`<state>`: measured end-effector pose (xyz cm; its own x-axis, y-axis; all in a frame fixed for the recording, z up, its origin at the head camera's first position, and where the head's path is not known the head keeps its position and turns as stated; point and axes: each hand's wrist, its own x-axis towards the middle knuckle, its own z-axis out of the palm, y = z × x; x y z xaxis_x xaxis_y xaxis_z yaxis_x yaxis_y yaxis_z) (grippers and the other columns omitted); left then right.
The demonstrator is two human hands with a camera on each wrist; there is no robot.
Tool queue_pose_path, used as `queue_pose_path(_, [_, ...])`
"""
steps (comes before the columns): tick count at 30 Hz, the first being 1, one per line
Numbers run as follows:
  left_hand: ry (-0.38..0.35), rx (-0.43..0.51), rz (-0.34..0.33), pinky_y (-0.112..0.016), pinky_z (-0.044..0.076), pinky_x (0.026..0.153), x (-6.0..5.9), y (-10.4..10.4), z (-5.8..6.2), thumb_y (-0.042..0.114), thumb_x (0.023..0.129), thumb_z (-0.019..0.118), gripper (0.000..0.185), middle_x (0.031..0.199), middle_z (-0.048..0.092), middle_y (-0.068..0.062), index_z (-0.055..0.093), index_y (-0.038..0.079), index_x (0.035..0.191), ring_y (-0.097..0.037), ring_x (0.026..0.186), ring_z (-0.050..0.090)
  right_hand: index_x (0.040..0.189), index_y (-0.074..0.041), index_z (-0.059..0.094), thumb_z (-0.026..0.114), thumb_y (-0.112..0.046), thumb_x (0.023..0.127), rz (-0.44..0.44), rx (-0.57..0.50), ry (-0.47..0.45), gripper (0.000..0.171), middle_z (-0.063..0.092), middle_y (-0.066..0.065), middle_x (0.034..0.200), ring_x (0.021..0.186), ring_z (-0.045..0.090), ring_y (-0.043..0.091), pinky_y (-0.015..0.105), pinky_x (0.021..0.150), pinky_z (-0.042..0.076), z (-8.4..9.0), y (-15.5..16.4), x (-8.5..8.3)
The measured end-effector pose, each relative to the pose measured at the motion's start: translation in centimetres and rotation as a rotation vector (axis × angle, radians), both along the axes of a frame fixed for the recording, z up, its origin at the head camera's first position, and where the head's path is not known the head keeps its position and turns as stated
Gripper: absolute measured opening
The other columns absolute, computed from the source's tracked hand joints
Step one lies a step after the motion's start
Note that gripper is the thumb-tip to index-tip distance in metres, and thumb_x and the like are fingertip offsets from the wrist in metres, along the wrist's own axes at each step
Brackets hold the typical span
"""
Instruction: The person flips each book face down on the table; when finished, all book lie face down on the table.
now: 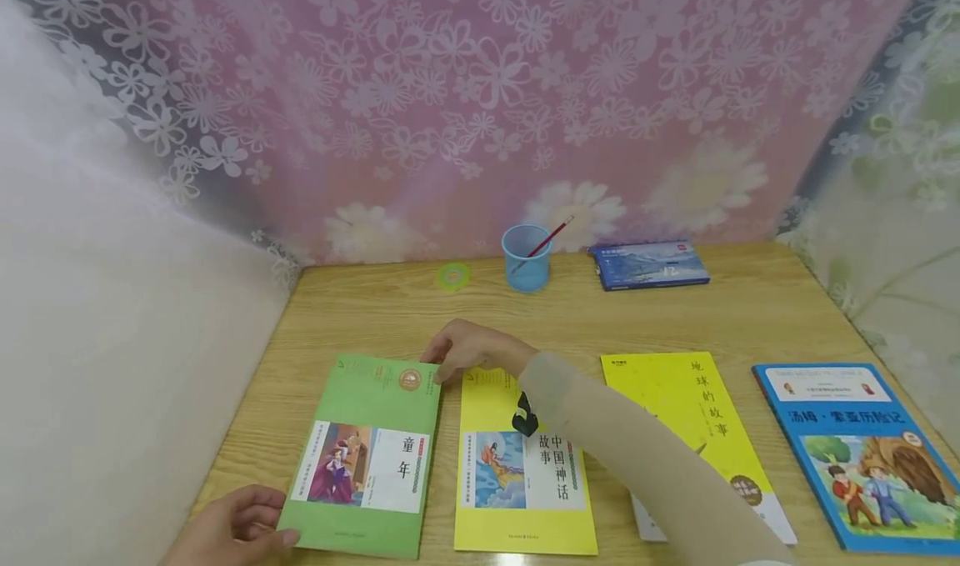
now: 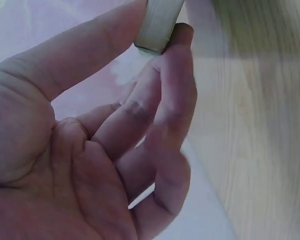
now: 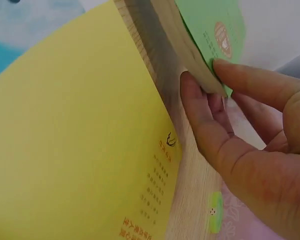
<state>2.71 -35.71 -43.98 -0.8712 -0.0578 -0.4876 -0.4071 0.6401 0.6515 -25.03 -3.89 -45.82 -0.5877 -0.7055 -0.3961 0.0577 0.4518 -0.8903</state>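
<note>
A green book (image 1: 363,458) with a picture of a purple-dressed figure lies at the left of the row. My left hand (image 1: 238,526) grips its lower left corner; in the left wrist view, the book's page block (image 2: 160,25) sits between thumb and fingers. At the upper right corner my right hand (image 1: 474,348) pinches the same book, thumb on the cover and fingers beneath, as the right wrist view shows. Just right of it lies a yellow book (image 1: 517,533) with a blue picture, its top partly covered by my right wrist.
Another yellow book (image 1: 660,383), partly behind my right forearm, and a blue book (image 1: 862,458) lie farther right. Along the back stand a blue cup (image 1: 527,270) with a red pencil (image 1: 551,239), a green tape roll (image 1: 453,276) and a blue box (image 1: 651,266). Walls border the wooden table (image 1: 360,316).
</note>
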Motion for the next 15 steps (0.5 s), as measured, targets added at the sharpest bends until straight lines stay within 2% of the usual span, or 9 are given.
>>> queue_pose_path(3, [-0.006,0.032,0.024,-0.024,0.06,0.075,0.1,-0.1,0.4,0.031,0.09,0.085,0.064,0.108,0.077,-0.005,0.059,-0.008,0.132,-0.017,0.09,0.073,0.116,-0.004,0.08,0.08,0.005,0.086,0.005,-0.032,-0.04,0.031,0.079,0.009,0.11,0.093,0.074,0.016,0.038,0.09,0.064,0.1,0.4,-0.2])
queue_pose_path(5, [-0.025,0.032,0.079,-0.027,0.061,0.075,0.0,0.0,0.7,0.033,0.088,0.087,0.068,0.108,0.077,-0.004,0.058,-0.007,0.134,-0.02,0.092,0.074,0.118,-0.004,0.079,0.08,0.005,0.087,-0.001,-0.049,-0.07,0.033,0.08,0.01,0.113,0.096,0.075,0.017,0.039,0.092,0.064,0.1,0.7,-0.3])
queue_pose_path(9, [-0.05,0.047,0.147,-0.032,0.063,0.076,-0.1,0.1,1.1,0.035,0.086,0.088,0.076,0.11,0.076,-0.003,0.056,-0.007,0.14,-0.023,0.095,0.075,0.122,-0.002,0.077,0.08,0.006,0.087,0.004,-0.075,-0.099,0.036,0.079,0.012,0.116,0.099,0.076,0.018,0.042,0.096,0.063,0.4,1.1,-0.4])
queue_pose_path(12, [-0.045,0.079,0.16,-0.036,0.065,0.078,0.0,-0.1,1.3,0.032,0.087,0.088,0.077,0.111,0.076,-0.005,0.052,-0.009,0.142,-0.026,0.096,0.076,0.125,-0.004,0.076,0.081,0.005,0.086,0.03,-0.094,-0.101,0.04,0.078,0.011,0.118,0.103,0.076,0.018,0.043,0.098,0.062,0.6,1.4,-0.5])
queue_pose_path(15, [-0.038,0.064,0.199,-0.035,0.065,0.078,0.1,0.0,1.5,0.032,0.086,0.088,0.076,0.112,0.077,-0.006,0.053,-0.006,0.143,-0.025,0.096,0.076,0.129,-0.008,0.075,0.081,0.004,0.087,0.071,-0.115,-0.085,0.044,0.078,0.008,0.12,0.108,0.075,0.019,0.042,0.098,0.062,0.6,1.8,-0.7])
